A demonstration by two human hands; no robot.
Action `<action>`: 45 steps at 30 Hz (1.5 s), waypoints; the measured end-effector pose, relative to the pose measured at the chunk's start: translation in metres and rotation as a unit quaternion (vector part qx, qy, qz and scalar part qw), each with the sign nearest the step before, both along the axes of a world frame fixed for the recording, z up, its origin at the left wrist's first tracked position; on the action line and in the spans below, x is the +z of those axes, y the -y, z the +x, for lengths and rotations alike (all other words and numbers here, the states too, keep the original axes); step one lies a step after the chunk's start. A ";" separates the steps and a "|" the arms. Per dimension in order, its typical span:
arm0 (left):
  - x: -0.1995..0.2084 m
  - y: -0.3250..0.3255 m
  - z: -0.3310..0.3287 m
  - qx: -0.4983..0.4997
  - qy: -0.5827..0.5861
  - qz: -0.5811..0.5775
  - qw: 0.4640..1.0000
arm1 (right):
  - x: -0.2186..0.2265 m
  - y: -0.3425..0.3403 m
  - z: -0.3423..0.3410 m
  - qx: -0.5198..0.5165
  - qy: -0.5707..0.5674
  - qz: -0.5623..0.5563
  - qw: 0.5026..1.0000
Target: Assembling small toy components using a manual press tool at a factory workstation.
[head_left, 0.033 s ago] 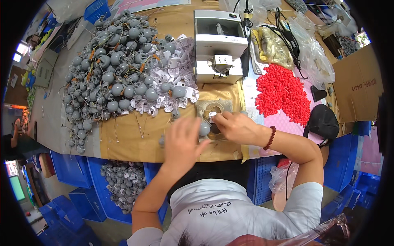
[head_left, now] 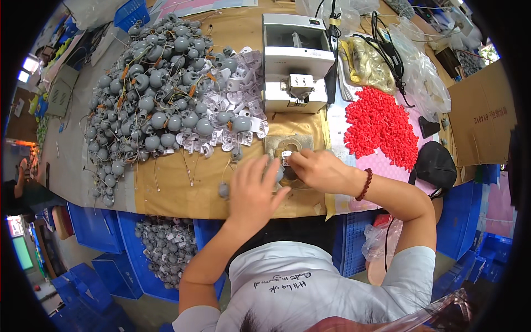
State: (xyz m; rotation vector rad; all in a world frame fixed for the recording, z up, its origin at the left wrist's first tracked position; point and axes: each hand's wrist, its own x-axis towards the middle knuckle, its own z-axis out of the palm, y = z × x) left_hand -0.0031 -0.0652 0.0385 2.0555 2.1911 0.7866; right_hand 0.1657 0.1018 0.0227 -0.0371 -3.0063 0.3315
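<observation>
Brown-covered desk (head_left: pixel 177 199) looks mid-batch: right hand (head_left: pixel 327 172) pinching one small white plastic piece (head_left: pixel 286 159) near the front edge, left hand (head_left: pixel 249 191) loosely spread, heaped round grey plastic balls (head_left: pixel 146 104) leftward probably unfinished.

Far left edge of surface (head_left: pixel 127 198): small blue basket (head_left: pixel 131 13), upper left. Pale grey-green case (head_left: pixel 62 91) with vents, farther left. Upper right: crumpled clear plastic bags (head_left: pixel 425 74); looped black cable (head_left: pixel 389 51) lying across yellowish bag (head_left: pixel 366 65). Right: open-flapped cardboard box (head_left: pixel 480 115), brown; black cloth item (head_left: pixel 436 165) just left of it. Blue crates (head_left: pixel 117 275) on floor, lower left.
</observation>
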 end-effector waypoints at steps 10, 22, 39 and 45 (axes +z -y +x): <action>-0.035 -0.018 0.017 -0.006 0.066 0.040 0.997 | 0.005 0.006 -0.004 -0.007 0.001 0.040 0.999; -0.030 -0.016 0.024 0.024 0.219 0.058 0.974 | 0.014 0.000 -0.012 -0.020 0.027 0.004 0.999; -0.036 -0.020 0.023 0.020 0.037 0.050 0.998 | -0.003 -0.002 0.009 -0.077 -0.096 -0.115 0.986; -0.040 -0.023 0.019 0.023 0.107 0.064 0.992 | -0.009 -0.005 0.017 -0.123 -0.152 -0.208 0.958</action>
